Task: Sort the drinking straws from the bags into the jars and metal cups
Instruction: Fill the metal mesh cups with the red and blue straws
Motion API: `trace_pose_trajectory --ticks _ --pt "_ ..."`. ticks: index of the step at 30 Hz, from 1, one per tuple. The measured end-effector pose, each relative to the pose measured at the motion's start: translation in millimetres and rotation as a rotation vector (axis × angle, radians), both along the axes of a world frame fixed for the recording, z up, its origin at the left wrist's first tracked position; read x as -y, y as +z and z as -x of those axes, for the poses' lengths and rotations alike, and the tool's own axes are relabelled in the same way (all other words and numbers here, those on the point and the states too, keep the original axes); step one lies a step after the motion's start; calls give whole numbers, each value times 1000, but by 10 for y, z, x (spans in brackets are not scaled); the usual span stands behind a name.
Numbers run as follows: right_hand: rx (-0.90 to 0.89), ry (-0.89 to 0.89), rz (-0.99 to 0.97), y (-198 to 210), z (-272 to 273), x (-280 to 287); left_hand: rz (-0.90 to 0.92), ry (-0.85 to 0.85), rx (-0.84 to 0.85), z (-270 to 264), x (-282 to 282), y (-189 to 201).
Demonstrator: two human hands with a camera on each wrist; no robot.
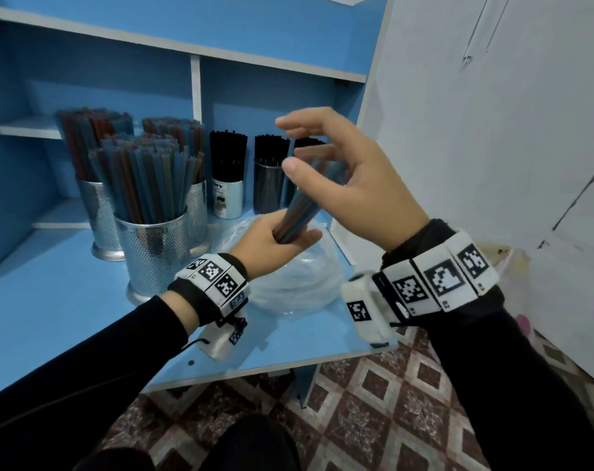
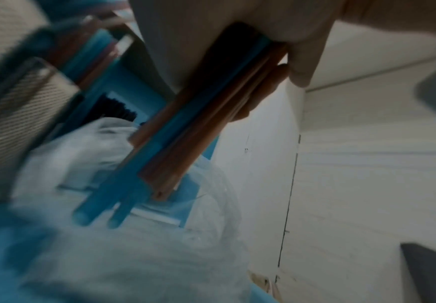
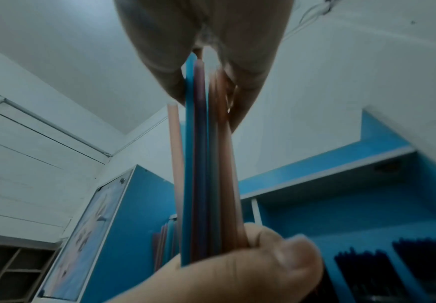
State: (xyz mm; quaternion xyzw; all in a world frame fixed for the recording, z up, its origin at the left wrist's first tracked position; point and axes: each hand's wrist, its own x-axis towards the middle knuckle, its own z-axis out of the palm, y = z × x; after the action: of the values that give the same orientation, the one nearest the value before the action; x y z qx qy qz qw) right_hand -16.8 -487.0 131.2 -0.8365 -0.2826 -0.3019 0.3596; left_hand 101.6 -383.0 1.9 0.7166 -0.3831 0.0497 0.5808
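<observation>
Coloured straw bundle (image 1: 300, 209) tilted; left hand (image 1: 271, 243) grips lower end, right hand (image 1: 353, 175) pinches upper end, index finger lifted.

Blue shelf unit (image 1: 271, 93), white wall (image 1: 492, 130), tiled floor (image 1: 373, 419) (diamond-patterned).

We count three perforated metal cups (image 1: 152, 248) of coloured straws at 9 o'clock. Three holders of black straws stand at 12 o'clock: one white jar (image 1: 227, 198), one dark cup (image 1: 267, 190) and one half-hidden holder (image 1: 309, 143). There is one clear bag (image 1: 288, 283), one straw bundle (image 1: 297, 212), one left hand (image 1: 273, 242) and one right hand (image 1: 356, 175).
</observation>
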Motion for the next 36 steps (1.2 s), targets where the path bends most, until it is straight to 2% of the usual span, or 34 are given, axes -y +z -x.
trace_pose_trajectory --ticks 4,7,9,12,14,17,20,22,23,25,27,31,32,34,36 --pt "176 -33 -164 -84 -202 -254 109 1 -114 80 -225 -24" --pt "204 -94 -141 -215 -367 -437 174 42 -206 43 -464 -158" --pt "123 -91 -80 -310 -464 -549 132 67 -231 13 -621 -261" --pt "-106 -79 136 -463 -574 -695 87 98 -308 -23 -820 -410" --pt "-171 -89 232 -546 -617 -763 47 121 -348 -42 -905 -508" --pt "-167 -76 234 -560 -629 -847 -74 166 -406 -47 -947 -623" --pt "-200 -26 109 -531 -635 -868 -33 240 -408 -42 -970 -592" --pt "-325 19 -32 -512 -641 -854 15 234 -387 -21 -1020 -485" --pt "-386 21 -35 -514 -652 -845 8 214 -362 -10 -1052 -433" --pt "-514 37 20 -565 -683 -841 -92 172 -292 61 -1114 -333" --pt "-597 125 -44 -656 -706 -897 -174 157 -215 128 -1129 -288" --pt "-461 161 -192 -641 -746 -1039 59 276 -191 177 -1182 -238" --pt "-414 184 -226 -586 -763 -1059 147 318 -142 162 -1218 -216" --pt "-300 253 -288 -427 -789 -1083 297 476 89 109 -1317 -183" --pt "-202 282 -340 -261 -813 -1093 328 703 260 -15 -1419 -188"
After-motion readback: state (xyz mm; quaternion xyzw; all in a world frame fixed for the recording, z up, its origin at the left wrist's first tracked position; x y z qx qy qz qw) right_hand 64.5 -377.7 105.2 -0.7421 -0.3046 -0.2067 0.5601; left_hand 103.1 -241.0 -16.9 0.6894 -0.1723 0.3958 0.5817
